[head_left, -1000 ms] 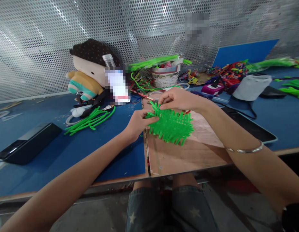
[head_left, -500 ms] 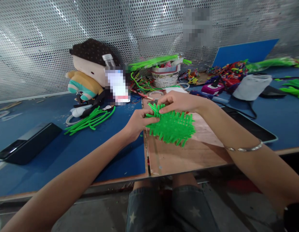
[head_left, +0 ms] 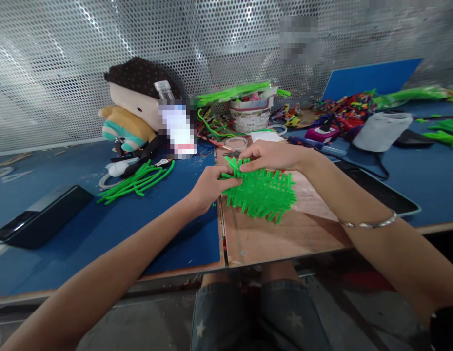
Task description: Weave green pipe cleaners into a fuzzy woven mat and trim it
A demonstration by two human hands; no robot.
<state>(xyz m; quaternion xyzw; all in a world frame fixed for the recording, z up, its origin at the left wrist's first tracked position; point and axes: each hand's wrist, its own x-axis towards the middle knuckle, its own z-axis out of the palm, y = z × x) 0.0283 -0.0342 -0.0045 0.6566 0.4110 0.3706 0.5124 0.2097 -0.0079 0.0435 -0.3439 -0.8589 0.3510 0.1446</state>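
A woven mat of bright green pipe cleaners is held just over the front of the table, its loose ends sticking out along the edges. My left hand pinches the mat's left edge between thumb and fingers. At the upper left corner, my right hand is closed on the upright pipe cleaner ends, fingertips close to those of the left. Some of the right fingers are hidden behind the hand. A loose bunch of green pipe cleaners lies on the blue tabletop to the left.
A dark box-shaped device lies at left. Behind stand a plush doll, a phone and a white basket. To the right are a black tablet, a white cup-shaped item and piles of colourful pipe cleaners.
The hands and the green mat are almost where they were. My right fingertips have shifted very slightly at the mat's upper left corner.
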